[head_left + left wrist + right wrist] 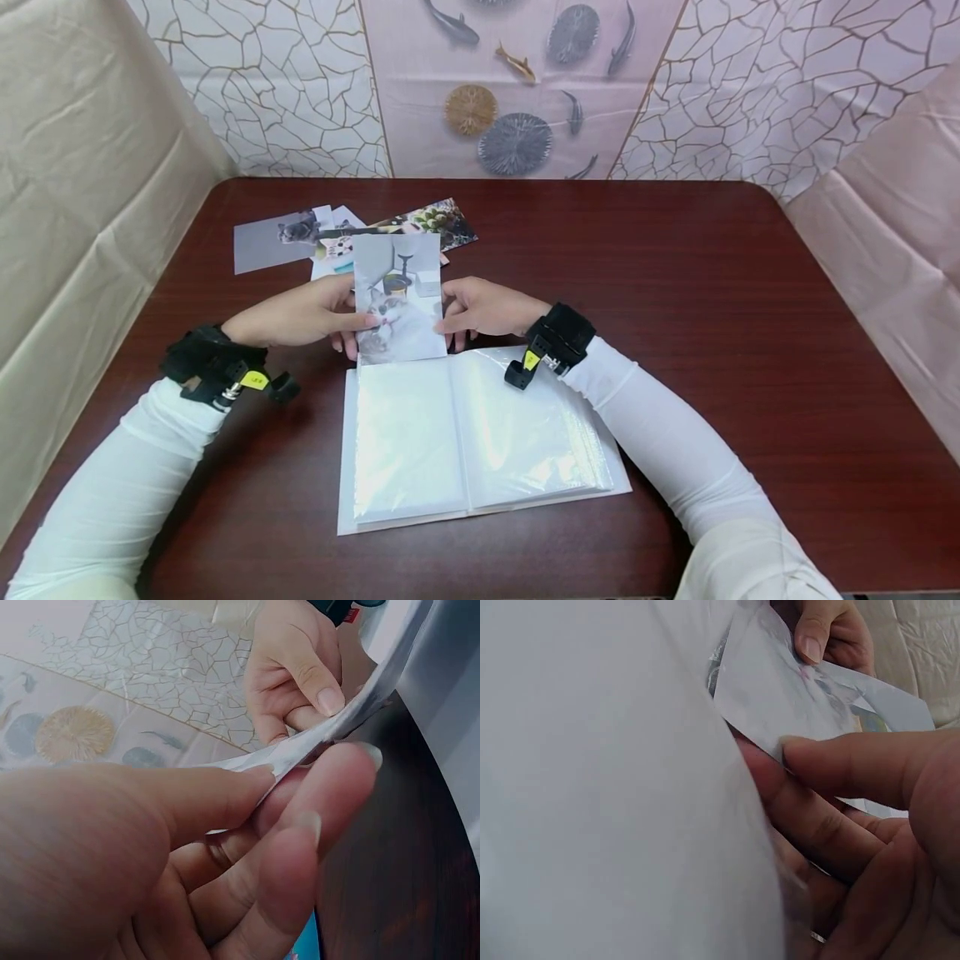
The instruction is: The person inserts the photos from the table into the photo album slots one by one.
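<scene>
A photo print [405, 333] of a cat among pale household things stands upright between the two hands. My left hand [303, 312] pinches its left edge, thumb on the front and fingers behind. At the opposite edge, my right hand [491, 307] grips it likewise between thumb and fingers. The photo's lower edge meets the top of the left page of an open photo album [408, 442] with clear plastic pockets. In the left wrist view the photo [296, 754] appears nearly edge-on and bent. The right wrist view has the thumb [832, 761] pressing the photo's corner beside the plastic page.
Behind the hands lies a loose pile of photos, among them a grey cat print [262, 242] and a dark plant print [442, 221]. They rest on a dark reddish wooden table [675, 275]. Patterned cloth [285, 92] hangs behind, with beige fabric [90, 192] along the left.
</scene>
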Motion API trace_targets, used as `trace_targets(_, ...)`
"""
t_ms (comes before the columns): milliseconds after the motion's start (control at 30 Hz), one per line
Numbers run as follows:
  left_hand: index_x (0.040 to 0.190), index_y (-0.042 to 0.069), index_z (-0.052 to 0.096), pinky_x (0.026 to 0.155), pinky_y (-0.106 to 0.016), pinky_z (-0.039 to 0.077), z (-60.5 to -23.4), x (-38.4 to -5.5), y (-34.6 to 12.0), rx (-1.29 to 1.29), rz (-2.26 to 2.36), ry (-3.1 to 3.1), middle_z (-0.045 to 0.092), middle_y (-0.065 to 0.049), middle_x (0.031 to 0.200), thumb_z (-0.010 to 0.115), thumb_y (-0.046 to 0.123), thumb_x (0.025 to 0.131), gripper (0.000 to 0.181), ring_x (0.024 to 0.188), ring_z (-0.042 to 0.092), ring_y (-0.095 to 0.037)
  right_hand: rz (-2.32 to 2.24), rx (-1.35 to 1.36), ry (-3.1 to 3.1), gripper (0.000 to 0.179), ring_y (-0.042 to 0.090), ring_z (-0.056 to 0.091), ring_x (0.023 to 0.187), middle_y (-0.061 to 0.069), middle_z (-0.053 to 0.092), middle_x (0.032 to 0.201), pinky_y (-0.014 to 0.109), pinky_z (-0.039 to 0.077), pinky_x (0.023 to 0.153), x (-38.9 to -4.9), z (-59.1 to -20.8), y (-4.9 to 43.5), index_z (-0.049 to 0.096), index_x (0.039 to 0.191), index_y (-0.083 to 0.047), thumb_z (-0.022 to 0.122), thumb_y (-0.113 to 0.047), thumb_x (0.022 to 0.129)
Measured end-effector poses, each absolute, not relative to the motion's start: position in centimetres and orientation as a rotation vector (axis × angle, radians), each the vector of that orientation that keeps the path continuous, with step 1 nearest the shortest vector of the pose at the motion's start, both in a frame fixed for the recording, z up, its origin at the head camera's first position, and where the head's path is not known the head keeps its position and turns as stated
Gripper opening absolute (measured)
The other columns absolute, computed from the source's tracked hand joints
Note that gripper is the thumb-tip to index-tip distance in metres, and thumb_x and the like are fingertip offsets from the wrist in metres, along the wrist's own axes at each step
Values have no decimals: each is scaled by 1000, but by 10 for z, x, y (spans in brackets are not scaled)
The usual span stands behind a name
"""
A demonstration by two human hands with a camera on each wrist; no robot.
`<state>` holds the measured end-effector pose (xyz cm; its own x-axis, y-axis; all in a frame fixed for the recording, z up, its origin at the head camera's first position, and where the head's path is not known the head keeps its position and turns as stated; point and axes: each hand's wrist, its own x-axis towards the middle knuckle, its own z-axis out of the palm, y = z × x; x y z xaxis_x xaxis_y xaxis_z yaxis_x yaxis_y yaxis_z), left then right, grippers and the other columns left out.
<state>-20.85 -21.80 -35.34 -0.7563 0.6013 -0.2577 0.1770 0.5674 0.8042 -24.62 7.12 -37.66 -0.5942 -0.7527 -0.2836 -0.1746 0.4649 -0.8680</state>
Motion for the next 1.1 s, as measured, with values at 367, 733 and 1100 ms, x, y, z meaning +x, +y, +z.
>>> trace_targets(367, 133, 6, 45, 68, -30, 58, -353, -207, -218, 634, 1065, 2296, 73, -9, 84, 66, 21, 100, 42, 72, 71, -29, -1094, -748, 2044, 18, 21, 69, 72, 10, 76, 89, 30, 50, 69, -246, -378, 70, 50, 107, -2, 65, -9, 99)
trace_targets(733, 140, 8, 39, 70, -31, 57, -350, -208, -218, 608, 1072, 2286, 71, -10, 82, 67, 23, 99, 52, 74, 70, -36, -1139, -742, 1966, 25, 20, 68, 73, 6, 76, 83, 28, 48, 67, -247, -381, 71, 42, 104, -3, 66, -8, 98)
trace_targets(1100, 127, 5, 46, 69, -32, 55, -351, -207, -218, 614, 1066, 2259, 70, -10, 78, 65, 24, 100, 38, 73, 68, -35, -1147, -775, 1955, 24, 18, 67, 71, 3, 74, 79, 28, 47, 66, -245, -379, 71, 44, 103, -2, 66, -7, 98)
